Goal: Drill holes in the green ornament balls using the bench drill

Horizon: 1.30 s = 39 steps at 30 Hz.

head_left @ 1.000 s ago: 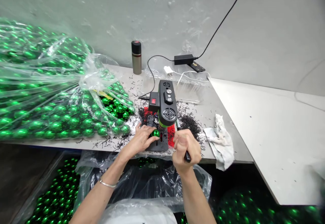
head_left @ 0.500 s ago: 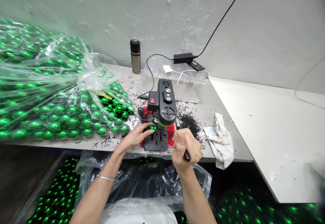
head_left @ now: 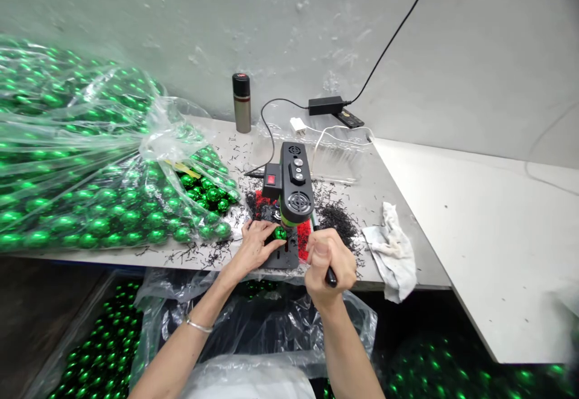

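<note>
Between the thumb and fingertips of my left hand (head_left: pixel 259 244) is a shiny green ball (head_left: pixel 280 233), held under the head of a small black drill press (head_left: pixel 297 191) and over its slotted base plate (head_left: pixel 281 259). My right hand (head_left: pixel 332 264) is closed in a fist around the black-ended lever (head_left: pixel 332 277) at the right side of the press. A red switch faces up on the press's side box. Red material shows beside and behind the base, covered in black shavings (head_left: pixel 337 223).
A clear bag of green balls (head_left: pixel 97 206) fills the left side. Behind stand a flask (head_left: pixel 242 106), a power adapter (head_left: pixel 325 105) and a clear plastic tray (head_left: pixel 337 166). A white cloth (head_left: pixel 391 254) hangs over the front edge at right. More green balls lie below the table.
My left hand has moved slightly right, bringing the green ball with it under the press head. My right hand has barely moved on the lever.
</note>
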{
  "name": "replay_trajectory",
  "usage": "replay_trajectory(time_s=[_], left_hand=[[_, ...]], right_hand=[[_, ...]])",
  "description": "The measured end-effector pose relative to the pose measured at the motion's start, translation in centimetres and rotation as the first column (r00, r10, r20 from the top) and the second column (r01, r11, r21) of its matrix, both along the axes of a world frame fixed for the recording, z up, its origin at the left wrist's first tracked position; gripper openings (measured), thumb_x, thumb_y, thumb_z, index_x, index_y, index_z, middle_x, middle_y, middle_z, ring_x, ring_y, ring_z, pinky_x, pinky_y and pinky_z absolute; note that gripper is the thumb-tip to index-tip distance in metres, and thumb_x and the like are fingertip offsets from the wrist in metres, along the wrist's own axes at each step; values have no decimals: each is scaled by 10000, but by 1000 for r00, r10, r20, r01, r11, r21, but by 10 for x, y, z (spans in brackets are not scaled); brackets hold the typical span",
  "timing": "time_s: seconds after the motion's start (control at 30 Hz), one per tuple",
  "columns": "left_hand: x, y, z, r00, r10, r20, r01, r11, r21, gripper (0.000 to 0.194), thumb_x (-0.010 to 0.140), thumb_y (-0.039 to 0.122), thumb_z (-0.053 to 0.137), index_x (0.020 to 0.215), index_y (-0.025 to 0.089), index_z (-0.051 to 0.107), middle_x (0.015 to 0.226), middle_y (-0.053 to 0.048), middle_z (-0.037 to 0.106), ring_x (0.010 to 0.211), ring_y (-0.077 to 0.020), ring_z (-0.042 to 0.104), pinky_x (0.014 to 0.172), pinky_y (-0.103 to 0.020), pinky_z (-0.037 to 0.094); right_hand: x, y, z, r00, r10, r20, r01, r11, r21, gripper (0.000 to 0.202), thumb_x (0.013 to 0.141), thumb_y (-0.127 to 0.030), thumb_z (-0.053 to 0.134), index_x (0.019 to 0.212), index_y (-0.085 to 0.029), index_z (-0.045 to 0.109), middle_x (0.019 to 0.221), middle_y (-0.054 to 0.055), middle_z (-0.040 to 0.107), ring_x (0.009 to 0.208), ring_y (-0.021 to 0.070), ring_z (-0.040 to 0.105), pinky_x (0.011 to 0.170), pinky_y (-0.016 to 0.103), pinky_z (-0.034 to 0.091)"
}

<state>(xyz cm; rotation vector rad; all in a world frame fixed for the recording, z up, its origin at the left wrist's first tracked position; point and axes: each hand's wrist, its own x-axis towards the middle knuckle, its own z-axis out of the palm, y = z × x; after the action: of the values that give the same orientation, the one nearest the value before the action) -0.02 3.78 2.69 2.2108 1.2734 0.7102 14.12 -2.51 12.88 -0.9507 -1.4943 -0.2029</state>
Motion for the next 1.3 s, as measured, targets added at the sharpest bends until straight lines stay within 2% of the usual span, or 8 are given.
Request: replay_trajectory(time_s=[0.1,0.17,0.3,0.47,0.67,0.83,1.3], left_hand=[[2,-6,-12,997,37,72,-40,998,43,284,934,362,624,1181,232,680,1179,-88,696,1163,-271,584,1162,-567,242],[2,-8,-15,996,22,91,-27,998,59,304,932,353,625,1207,231,667,1185,-93,697,1161,-271,584,1167,-565,239],[3,-9,-14,992,-48,114,39,996,75,320,937,350,616,1230,226,657,1163,-91,708,1140,-266,592,1163,-541,267],[3,-6,-15,992,-35,122,27,997,68,308,932,340,616,1211,221,670,1170,-96,694,1121,-270,582,1084,-493,367],[2,-4,-21,990,-35,134,23,996,90,302,937,350,618,1197,207,674,1155,-96,685,1109,-265,575,1071,-472,379],[2,-2,-22,990,-39,136,28,996,82,290,921,343,644,1173,202,678,1137,-96,694,1086,-265,588,1071,-483,380],[2,-3,-22,991,-30,129,22,998,59,289,916,353,640,1171,225,681,1132,-91,695,1082,-271,588,1058,-489,391]], right_hand=[[0,0,-1,1000,-3,3,3,1000,-7,277,921,-50,444,696,-211,434,601,-28,464,592,110,486,550,259,363],[0,-1,-2,1000,-9,5,9,1000,-8,284,921,-55,447,686,-214,431,591,-30,463,591,113,493,549,260,366],[-1,-1,-4,1000,-15,-4,15,1000,-6,303,922,-60,445,667,-222,415,567,-35,446,578,118,493,530,259,359],[0,-3,-10,1000,-4,-2,4,1000,-5,297,927,-65,444,674,-220,418,576,-34,452,591,119,502,540,257,374],[3,-3,-33,1000,15,22,-15,1000,-8,277,958,-130,409,694,-209,436,652,-8,505,589,112,474,560,270,384],[5,-2,-57,994,-27,107,25,999,27,309,1001,-192,322,712,-214,428,677,-3,519,574,108,456,592,286,416],[4,6,-88,999,-32,38,28,994,101,331,992,-217,319,680,-223,426,658,-6,504,572,123,441,649,332,456]])
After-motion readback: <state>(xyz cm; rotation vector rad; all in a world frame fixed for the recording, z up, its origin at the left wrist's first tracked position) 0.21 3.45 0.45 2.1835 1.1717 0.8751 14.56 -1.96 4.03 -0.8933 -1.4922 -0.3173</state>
